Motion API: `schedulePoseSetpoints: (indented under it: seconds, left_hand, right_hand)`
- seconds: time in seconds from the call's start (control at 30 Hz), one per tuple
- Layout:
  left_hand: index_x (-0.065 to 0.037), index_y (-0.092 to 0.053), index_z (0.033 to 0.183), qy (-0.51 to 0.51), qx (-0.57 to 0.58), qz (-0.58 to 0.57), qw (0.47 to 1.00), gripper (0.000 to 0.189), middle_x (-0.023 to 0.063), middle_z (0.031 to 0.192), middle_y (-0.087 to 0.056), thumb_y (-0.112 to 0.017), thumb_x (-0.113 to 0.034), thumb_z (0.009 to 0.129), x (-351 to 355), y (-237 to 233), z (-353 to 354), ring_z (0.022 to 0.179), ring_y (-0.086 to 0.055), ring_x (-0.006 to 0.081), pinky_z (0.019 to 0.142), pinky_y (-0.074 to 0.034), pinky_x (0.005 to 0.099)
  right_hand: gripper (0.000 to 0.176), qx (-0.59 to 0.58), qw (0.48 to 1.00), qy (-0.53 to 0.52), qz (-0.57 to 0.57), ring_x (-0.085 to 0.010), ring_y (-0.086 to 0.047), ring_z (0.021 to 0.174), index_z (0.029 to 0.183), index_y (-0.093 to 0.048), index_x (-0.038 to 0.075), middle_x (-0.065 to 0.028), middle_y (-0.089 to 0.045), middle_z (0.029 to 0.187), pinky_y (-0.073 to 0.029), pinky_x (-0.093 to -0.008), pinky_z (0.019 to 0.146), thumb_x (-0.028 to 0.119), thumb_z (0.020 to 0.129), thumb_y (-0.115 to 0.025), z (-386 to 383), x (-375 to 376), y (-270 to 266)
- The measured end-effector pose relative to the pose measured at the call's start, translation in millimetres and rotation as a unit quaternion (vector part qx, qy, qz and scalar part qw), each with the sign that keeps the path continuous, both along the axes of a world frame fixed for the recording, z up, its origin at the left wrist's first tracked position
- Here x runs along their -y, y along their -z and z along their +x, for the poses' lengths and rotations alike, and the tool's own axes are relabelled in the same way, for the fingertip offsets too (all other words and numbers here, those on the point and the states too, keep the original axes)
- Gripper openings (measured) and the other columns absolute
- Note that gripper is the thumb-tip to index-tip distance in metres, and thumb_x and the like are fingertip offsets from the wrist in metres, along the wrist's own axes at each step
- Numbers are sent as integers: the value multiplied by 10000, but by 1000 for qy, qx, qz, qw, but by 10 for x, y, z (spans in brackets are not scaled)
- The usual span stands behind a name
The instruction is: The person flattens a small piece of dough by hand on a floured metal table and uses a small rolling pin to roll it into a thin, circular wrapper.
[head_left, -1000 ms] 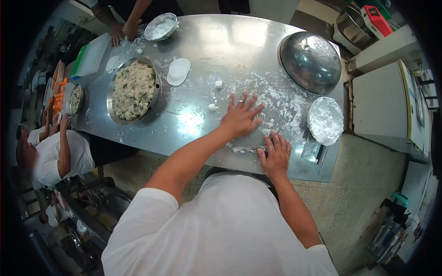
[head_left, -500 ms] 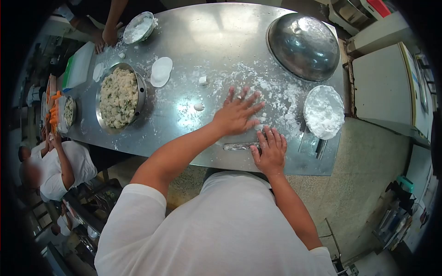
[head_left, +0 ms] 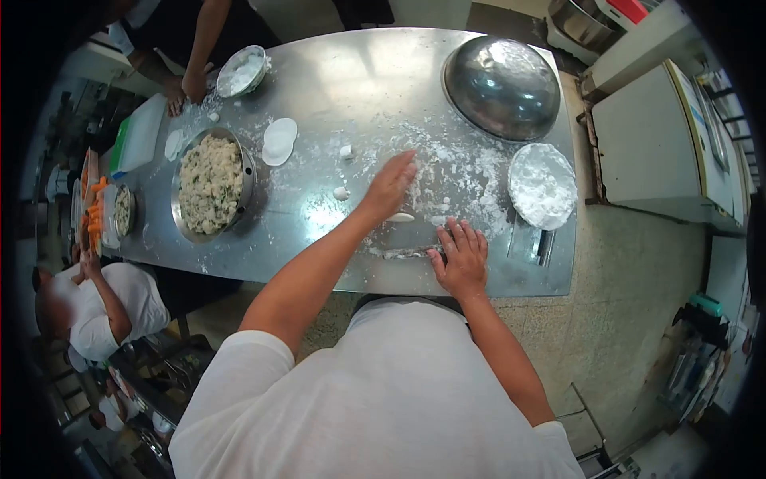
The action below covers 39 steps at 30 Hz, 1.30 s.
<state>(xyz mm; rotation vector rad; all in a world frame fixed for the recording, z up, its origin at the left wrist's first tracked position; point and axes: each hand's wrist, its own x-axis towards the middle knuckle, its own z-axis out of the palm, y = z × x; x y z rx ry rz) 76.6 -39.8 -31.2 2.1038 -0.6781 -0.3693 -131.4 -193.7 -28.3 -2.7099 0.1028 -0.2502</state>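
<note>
My left hand is turned on its edge over the floured steel, fingers stretched out and close together, holding nothing that I can see. A small white dough piece lies just below it. Lower right, my right hand rests with fingers extended, its thumb by the end of a flour-dusted rolling pin. Another pale dough piece sits near its fingertips. Two more small dough lumps, one upper and one lower, lie left of my left hand. Flat round dough wrappers overlap farther left.
A bowl of flour stands on the right of the steel table, below an upturned metal bowl. To the left is a metal bowl of chopped filling. A co-worker's hands are beside another white bowl.
My left hand has turned from palm-down with spread fingers onto its edge, uncovering a dough piece. The right hand has barely moved. The whole view has shifted slightly.
</note>
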Motion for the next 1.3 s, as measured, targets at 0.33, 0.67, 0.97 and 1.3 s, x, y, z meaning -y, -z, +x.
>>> schedulePoseSetpoints:
  seconds: [0.33, 0.67, 0.97, 1.3]
  left_hand:
    - [-103, -670, 1313, 83, 34, 154, 984, 367, 136, 1365, -575, -664, -99, 946, -490, -532, -520, 1185, -608, 320, 1030, -482, 402]
    - [-48, -672, 1025, 272, 49, 308, 911, 145, 146, 1080, -612, -686, -113, 896, -275, -625, -83, 1005, -642, 376, 875, -519, 478]
    - [-46, -661, 981, 273, 71, 217, 934, 194, 156, 997, -663, -759, -144, 845, -136, -583, 63, 997, -651, 386, 854, -517, 475]
    - [-28, -710, 1097, 104, -137, 129, 977, 247, 130, 900, -748, -772, -126, 879, -280, -488, -377, 811, -711, 240, 763, -543, 358]
  right_hand:
    - [476, 8, 1000, 4, 15, -319, -452, 1411, 1331, -661, 125, -98, -542, 1493, -256, -515, 1204, 407, 948, -640, 2, 1, -16]
    - [458, 21, 1000, 6, 13, -322, -462, 1395, 1311, -665, 118, -98, -561, 1468, -261, -519, 1192, 376, 934, -666, 5, 3, -5]
    - [449, 19, 1000, 6, 17, -318, -459, 1401, 1310, -668, 121, -98, -555, 1475, -262, -506, 1196, 374, 940, -661, 16, 19, -22]
    - [634, -23, 999, -15, -31, -373, -349, 1491, 1475, -536, 98, -198, -432, 1579, -201, -555, 1229, 476, 969, -589, -17, 24, 50]
